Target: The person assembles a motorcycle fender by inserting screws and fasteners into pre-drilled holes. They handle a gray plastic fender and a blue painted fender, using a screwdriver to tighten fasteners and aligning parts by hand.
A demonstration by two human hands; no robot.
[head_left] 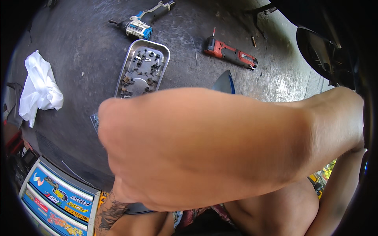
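right forearm (220, 145) sweeping across the view from the right edge, blocking both hands; grip of either cannot be told; nearest, a blue-edged dark panel (225, 83) peeking above the arm, tip pointing up; beyond on the floor (78, 59), metal tray (130, 59) of screws, long axis near upright; blue drill (138, 26); red tool (230, 53) lying aslant; white bag (39, 88) left; sticker-covered blue box (59, 200) lower left.

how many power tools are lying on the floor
2: a blue drill above the screw tray, and a red tool to its right. The forearm may hide others.
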